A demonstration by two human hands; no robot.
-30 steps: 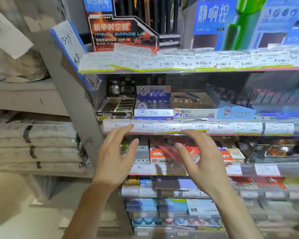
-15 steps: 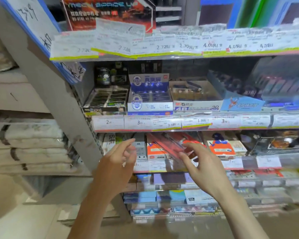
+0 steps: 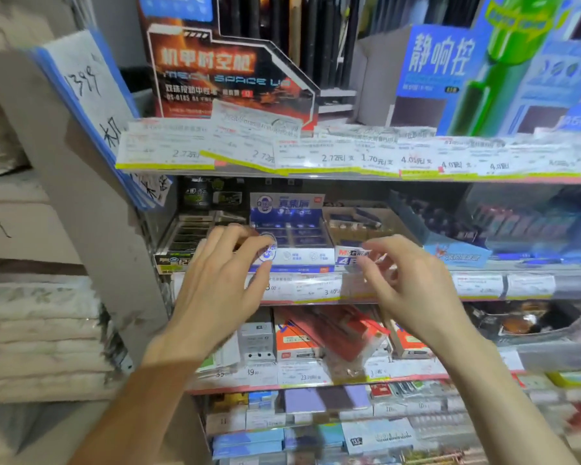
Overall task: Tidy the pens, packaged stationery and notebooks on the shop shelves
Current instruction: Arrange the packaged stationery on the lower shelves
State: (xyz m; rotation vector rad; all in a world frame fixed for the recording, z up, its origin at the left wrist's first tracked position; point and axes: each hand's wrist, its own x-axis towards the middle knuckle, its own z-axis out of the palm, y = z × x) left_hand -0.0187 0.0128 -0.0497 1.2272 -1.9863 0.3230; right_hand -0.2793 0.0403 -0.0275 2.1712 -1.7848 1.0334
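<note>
The left hand (image 3: 215, 290) hangs with a loose, spread grip, fingertips before the blue-and-white display box (image 3: 291, 241) on the shelf, apparently not touching; it holds nothing. The right hand (image 3: 413, 290) has slack, part-curled fingers before the cardboard box (image 3: 359, 226), its grip empty.

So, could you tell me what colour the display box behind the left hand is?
Blue and white display box, head view.

The display card (image 3: 228, 72) is showing orange lettering on red and black. The tall sign (image 3: 483, 72) is glowing blue with a green pen. Price labels (image 3: 332, 156) are showing white with yellow-green lower edges. The open box (image 3: 291, 226) is showing blue and white.
</note>
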